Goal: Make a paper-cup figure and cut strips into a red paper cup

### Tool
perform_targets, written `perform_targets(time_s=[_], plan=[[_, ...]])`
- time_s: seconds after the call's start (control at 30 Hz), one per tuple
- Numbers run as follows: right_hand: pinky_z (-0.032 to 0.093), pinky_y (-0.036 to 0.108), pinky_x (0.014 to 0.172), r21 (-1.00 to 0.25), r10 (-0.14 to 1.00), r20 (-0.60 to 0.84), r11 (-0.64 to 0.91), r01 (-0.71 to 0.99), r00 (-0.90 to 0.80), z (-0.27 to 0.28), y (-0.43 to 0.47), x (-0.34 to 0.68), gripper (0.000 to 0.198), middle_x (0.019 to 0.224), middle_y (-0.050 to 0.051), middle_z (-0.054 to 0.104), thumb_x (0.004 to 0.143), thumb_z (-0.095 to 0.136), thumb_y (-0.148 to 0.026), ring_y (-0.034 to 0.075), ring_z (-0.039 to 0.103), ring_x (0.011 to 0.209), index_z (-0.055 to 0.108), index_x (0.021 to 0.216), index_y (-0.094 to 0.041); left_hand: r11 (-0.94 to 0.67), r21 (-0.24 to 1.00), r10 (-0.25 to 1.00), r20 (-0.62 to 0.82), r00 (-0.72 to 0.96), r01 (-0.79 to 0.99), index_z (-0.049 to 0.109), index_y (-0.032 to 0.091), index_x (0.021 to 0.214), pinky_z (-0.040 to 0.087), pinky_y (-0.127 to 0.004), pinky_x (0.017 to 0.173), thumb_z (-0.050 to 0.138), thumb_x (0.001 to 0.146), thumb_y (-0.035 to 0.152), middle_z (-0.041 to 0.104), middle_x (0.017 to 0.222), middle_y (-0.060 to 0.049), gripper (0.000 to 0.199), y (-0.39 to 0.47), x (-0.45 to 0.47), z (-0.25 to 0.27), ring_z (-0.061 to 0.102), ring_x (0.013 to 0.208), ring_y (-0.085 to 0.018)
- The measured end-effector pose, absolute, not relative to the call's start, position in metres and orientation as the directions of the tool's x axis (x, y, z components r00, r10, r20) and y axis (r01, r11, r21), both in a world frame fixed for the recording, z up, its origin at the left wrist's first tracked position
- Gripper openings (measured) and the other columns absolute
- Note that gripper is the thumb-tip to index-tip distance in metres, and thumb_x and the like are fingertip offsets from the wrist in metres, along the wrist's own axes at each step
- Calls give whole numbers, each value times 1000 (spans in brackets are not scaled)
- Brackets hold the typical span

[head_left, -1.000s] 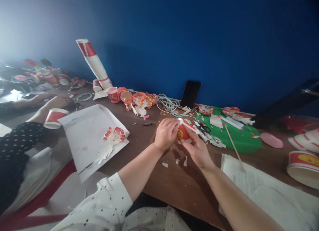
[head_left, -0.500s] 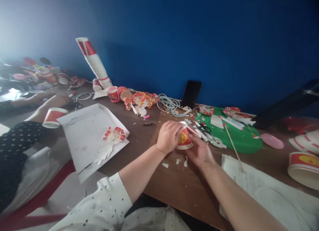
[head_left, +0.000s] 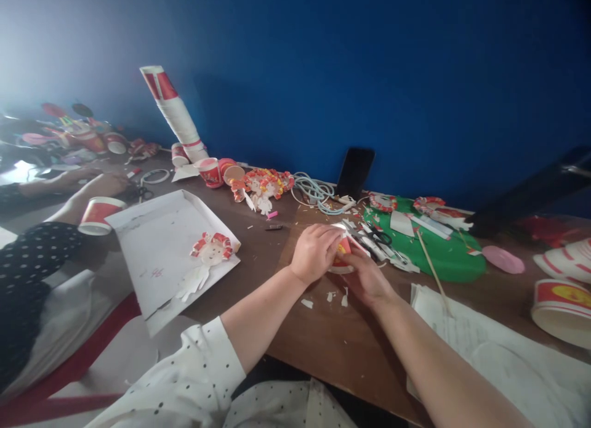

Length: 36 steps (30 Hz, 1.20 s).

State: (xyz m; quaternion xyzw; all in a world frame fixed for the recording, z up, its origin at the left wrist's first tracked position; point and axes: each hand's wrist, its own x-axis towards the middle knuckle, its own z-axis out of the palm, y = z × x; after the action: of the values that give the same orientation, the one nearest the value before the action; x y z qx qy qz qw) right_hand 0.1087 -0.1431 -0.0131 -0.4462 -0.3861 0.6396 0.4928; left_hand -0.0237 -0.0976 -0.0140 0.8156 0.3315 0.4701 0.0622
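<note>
A red and white paper cup [head_left: 342, 263] with a yellow print is held between my two hands above the brown table. My left hand [head_left: 314, 250] wraps around its left side and top. On the right, my right hand [head_left: 369, 274] grips the cup's side, the thumb lying across the print. Fingers cover much of the cup, and its far side is hidden. Just beyond my right hand lie black-handled scissors [head_left: 379, 236] among cut white paper pieces. Small white paper scraps [head_left: 330, 297] are on the table below the cup.
A green sheet [head_left: 455, 265] bears a thin stick [head_left: 429, 262]. A phone [head_left: 355, 172] leans on the blue wall near a coiled cable [head_left: 314, 191]. Papers [head_left: 462, 348] lie at right. At left are a white tray [head_left: 152, 255], a tall cup stack [head_left: 178, 117] and a co-worker's hand [head_left: 111, 185].
My right thumb and fingers have moved further over the cup's front, covering more of the yellow print. The cup has turned slightly; my left hand stays about where it was.
</note>
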Motion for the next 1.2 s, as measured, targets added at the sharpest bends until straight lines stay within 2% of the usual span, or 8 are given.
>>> perform_targets(time_s=[0.13, 0.23, 0.3, 0.37, 0.5, 0.67, 0.9, 1.2], plan=[[44, 30, 66, -992, 990, -124, -123, 20, -59, -6, -143, 112, 17, 73, 0, 63, 69, 66, -33, 18, 55, 72, 61, 78, -19, -781, 416, 598, 712, 367, 465, 65, 18, 103, 49, -36, 88, 44, 92, 24, 70, 105, -7, 24, -98, -23, -12, 63, 97, -17], [41, 28, 62, -953, 1000, 3, 5, 303, -7, -3, -142, 116, 20, 68, -1, 58, 71, 65, -37, 16, 50, 67, 59, 71, -18, -788, 418, 595, 707, 384, 452, 66, 18, 102, 49, -36, 87, 44, 92, 23, 71, 104, -6, 24, -99, -23, -11, 64, 95, -16], [38, 28, 59, -921, 998, 56, 48, 385, 7, -2, -141, 120, 23, 63, -2, 55, 72, 65, -40, 15, 47, 64, 56, 65, -19, -790, 418, 593, 706, 387, 448, 66, 18, 102, 49, -36, 87, 45, 92, 23, 71, 103, -6, 24, -99, -23, -11, 64, 94, -17], [38, 27, 58, -933, 999, 39, 36, 358, 1, -3, -140, 122, 26, 62, -1, 55, 73, 64, -42, 15, 47, 63, 56, 65, -19, -794, 415, 589, 705, 395, 444, 66, 17, 102, 49, -36, 87, 46, 92, 23, 71, 103, -7, 23, -100, -23, -11, 64, 93, -17], [42, 30, 69, -992, 992, -74, -64, 106, -101, -11, -139, 125, 27, 74, 0, 62, 74, 67, -43, 17, 55, 71, 63, 79, -17, -800, 418, 584, 705, 402, 430, 66, 17, 102, 50, -37, 86, 46, 91, 23, 71, 102, -8, 24, -100, -24, -11, 64, 93, -17], [44, 32, 78, -986, 967, -87, -118, -118, -241, -21, -138, 125, 22, 86, 1, 66, 75, 67, -35, 18, 59, 83, 64, 90, -20, -792, 465, 599, 715, 361, 395, 65, 17, 101, 50, -35, 88, 46, 91, 22, 70, 103, -7, 22, -99, -23, -14, 63, 96, -17], [45, 32, 78, -990, 974, -7, 25, 139, -228, -14, -139, 126, 24, 87, 1, 65, 72, 70, -33, 19, 57, 84, 65, 91, -19, -779, 517, 624, 701, 347, 355, 64, 19, 98, 50, -37, 91, 48, 89, 20, 69, 105, -8, 18, -102, -21, -12, 63, 101, -17], [38, 25, 54, -900, 944, 98, 219, 377, -315, -21, -141, 132, 23, 65, -1, 56, 78, 65, -40, 13, 48, 61, 60, 71, -18, -770, 554, 636, 701, 323, 315, 62, 18, 95, 50, -37, 94, 48, 88, 16, 65, 115, -10, 15, -105, -24, -8, 59, 109, -18]])
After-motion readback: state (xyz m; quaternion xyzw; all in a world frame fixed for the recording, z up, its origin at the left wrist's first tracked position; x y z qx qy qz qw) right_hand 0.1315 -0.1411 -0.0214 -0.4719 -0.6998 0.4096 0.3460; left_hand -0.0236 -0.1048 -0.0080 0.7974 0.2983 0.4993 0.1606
